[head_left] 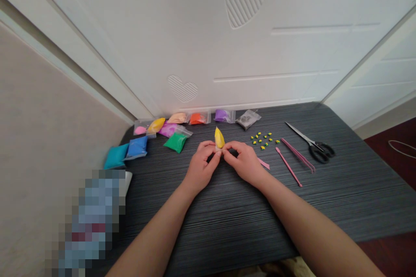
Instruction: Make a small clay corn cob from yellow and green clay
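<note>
A small clear plastic bag with yellow clay stands up between my two hands, just above the dark table. My left hand is closed, with thumb and forefinger pinching the lower left edge of the bag. On the other side my right hand pinches the bag's lower right edge in the same way. The bag's mouth is mostly covered by my fingertips. Several tiny yellow and green clay pieces lie to the right, beyond my right hand. A flat pink strip sticks out from behind my right wrist.
Bagged clay lines the back: green, blue, teal, orange-red, purple and grey. On the right lie a pink stick tool, pink tweezers and black-handled scissors. A white panel rises behind the table.
</note>
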Tool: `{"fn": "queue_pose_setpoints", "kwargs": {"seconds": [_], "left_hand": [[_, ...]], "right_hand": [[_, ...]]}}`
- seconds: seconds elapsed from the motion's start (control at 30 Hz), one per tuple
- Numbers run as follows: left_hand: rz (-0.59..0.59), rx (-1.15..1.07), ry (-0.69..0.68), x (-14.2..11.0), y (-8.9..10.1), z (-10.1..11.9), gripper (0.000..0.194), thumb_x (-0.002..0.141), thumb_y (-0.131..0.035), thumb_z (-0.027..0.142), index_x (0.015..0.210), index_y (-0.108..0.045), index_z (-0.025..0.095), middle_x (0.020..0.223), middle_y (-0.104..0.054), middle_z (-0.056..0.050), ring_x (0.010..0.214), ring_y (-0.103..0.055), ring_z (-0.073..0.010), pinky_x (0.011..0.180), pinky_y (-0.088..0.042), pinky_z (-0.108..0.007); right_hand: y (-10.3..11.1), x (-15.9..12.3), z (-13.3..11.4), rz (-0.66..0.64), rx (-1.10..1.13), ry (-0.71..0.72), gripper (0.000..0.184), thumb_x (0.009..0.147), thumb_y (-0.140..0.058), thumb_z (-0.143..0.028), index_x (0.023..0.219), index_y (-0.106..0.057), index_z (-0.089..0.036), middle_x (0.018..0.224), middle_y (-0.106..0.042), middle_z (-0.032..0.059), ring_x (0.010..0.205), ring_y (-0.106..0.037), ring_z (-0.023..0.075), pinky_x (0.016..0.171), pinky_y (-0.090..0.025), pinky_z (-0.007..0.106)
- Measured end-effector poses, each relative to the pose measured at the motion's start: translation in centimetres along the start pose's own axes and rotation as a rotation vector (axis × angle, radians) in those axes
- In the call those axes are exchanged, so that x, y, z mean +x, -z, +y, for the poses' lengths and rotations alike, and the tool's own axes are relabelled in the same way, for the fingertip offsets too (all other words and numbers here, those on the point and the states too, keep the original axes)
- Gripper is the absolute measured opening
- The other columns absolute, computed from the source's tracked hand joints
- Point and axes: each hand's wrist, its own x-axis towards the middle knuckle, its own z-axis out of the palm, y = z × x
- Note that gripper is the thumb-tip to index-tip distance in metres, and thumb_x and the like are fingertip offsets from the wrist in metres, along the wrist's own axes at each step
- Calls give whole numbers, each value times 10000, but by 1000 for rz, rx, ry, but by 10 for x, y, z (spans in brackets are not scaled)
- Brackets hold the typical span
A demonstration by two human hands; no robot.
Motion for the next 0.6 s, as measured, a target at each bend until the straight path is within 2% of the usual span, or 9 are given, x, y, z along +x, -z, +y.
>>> {"fn": "queue_pose_setpoints", "kwargs": {"seconds": [0.1,0.37,0.6], "left_hand": [[2,-2,-6,0,0,-1,153,819,-435,236,823,-582,195,874,-565,-38,1010,-450,-173,885,-359,-286],[11,12,-7,0,0,1,166,817,-435,239,831,-593,193,876,-578,-44,997,-464,-181,874,-372,-299],[42,-9,-12,-1,-1,-3,140,804,-464,233,833,-596,197,915,-581,-40,995,-483,-173,880,-374,-291]], "right_hand": [[0,0,-1,-21,10,-6,104,773,-499,-194,743,-598,-207,763,-647,-21,717,-565,128,682,-375,254],[-3,-3,-4,21,-88,-33,77,767,-497,-196,762,-573,-202,761,-639,0,740,-545,157,692,-378,276],[-3,-3,-2,20,-63,-32,89,781,-487,-209,799,-574,-203,776,-642,-1,732,-556,148,683,-387,269]]}}
